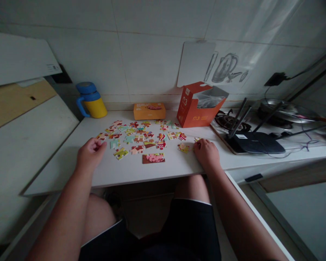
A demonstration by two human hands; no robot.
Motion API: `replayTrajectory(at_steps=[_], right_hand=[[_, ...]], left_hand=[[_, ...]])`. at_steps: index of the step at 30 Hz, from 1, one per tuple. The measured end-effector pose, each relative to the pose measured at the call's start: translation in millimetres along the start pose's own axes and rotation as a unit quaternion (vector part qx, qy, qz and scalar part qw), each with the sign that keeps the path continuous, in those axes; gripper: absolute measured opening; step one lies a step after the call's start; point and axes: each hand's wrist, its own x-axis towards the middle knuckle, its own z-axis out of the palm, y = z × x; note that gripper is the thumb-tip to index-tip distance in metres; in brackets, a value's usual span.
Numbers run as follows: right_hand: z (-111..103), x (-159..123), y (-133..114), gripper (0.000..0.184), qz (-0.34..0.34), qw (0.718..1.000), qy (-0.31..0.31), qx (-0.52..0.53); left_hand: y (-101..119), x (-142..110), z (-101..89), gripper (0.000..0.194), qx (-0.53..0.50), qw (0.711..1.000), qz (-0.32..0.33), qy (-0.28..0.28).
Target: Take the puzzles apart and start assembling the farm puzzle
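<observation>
Several colourful jigsaw pieces [141, 136] lie scattered on a white table [130, 170]. A joined brown and pink strip of pieces [153, 158] sits nearest the front edge. My left hand [90, 153] rests on the table at the left of the pieces, fingers curled, with its fingertips at a small piece [101, 136]. My right hand [207, 152] rests at the right, fingers curled down beside a loose piece [184, 147] and touching another small piece [197, 139].
A small orange box [149, 111] and a larger open orange carton [199, 105] stand at the back. A blue and yellow mug [91, 100] is at the back left. A black router with antennas [254, 139] and a gas hob [230, 121] lie to the right.
</observation>
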Motion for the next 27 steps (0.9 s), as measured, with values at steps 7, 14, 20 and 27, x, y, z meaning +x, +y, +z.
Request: replayTrajectory(at_steps=[7, 14, 20, 27], right_hand=[[-2.1, -2.2, -5.1, 0.036, -0.093, 0.994, 0.044, 0.028], [-10.7, 2.9, -27.9, 0.043, -0.224, 0.969, -0.093, 0.049], [-17.7, 21.6, -34.2, 0.038, -0.186, 0.963, -0.19, 0.043], [-12.0, 30.3, -34.3, 0.036, -0.148, 0.964, -0.207, 0.075]], left_hand=[[-1.7, -0.4, 0.4, 0.03, -0.003, 1.0, 0.001, -0.003], [-3.8, 0.3, 0.9, 0.03, 0.003, 1.0, 0.004, -0.015], [-1.9, -1.2, 0.1, 0.028, -0.004, 1.0, 0.008, -0.022], [0.0, -1.9, -1.2, 0.028, 0.01, 0.999, 0.029, -0.03]])
